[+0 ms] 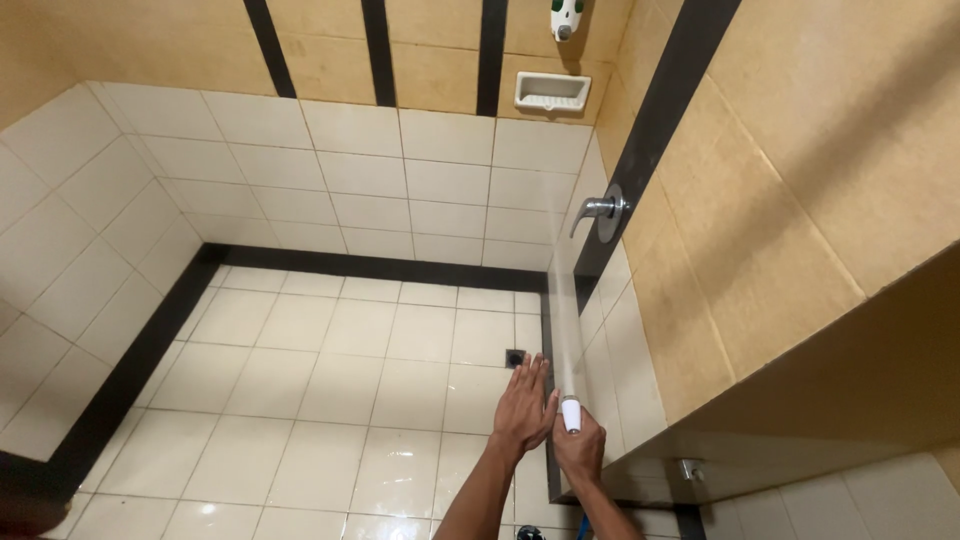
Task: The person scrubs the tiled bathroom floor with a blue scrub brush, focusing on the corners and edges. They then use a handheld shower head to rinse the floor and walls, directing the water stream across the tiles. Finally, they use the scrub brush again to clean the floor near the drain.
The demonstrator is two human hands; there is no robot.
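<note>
Right hand (pixel 580 447) closed around a white spray nozzle (pixel 571 414), low in the frame beside the right-hand wall. Pale jet of water (pixel 563 320) rising from the nozzle toward the tiled wall near a chrome tap handle (pixel 598 210); exact landing spot hard to tell through the blur. Left hand (pixel 524 405) just beside the nozzle, flat, fingers straight and close together, holding nothing. Cream floor tiles (pixel 330 380) below, small dark drain (pixel 515 357) near the left fingertips. White soap dish (pixel 551 92) set high on the back wall.
</note>
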